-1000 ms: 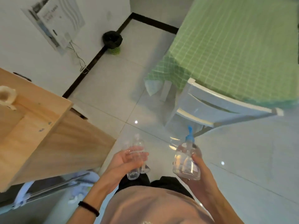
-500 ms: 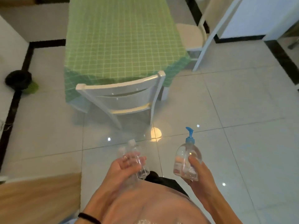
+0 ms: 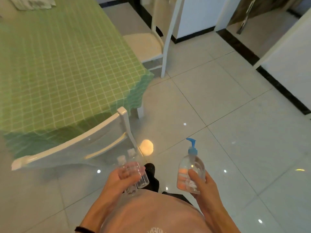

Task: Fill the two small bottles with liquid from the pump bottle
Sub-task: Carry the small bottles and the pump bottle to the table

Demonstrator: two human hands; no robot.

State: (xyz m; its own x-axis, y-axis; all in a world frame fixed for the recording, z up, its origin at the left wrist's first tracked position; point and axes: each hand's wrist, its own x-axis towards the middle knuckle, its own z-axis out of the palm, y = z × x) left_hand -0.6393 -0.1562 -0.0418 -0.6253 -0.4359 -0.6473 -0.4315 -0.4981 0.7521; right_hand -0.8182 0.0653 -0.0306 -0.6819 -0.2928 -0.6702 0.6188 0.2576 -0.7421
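My left hand (image 3: 120,181) is closed around two small clear bottles (image 3: 134,167), held side by side with their pale caps pointing away from me. My right hand (image 3: 202,184) grips a clear pump bottle (image 3: 191,170) with a blue pump head, held upright in front of my body. Both hands are at waist height above the floor, about a hand's width apart. The small bottles look empty; how much liquid is in the pump bottle I cannot tell.
A table with a green checked cloth (image 3: 58,64) stands ahead on the left, a white chair (image 3: 75,148) pushed against its near edge. A second white chair (image 3: 156,42) stands at the table's far right side. Glossy tiled floor (image 3: 235,115) stretches to the right.
My view has swung right and closer to the table; the wooden cabinet has left the frame. Both hands keep their hold on the bottles in much the same position.
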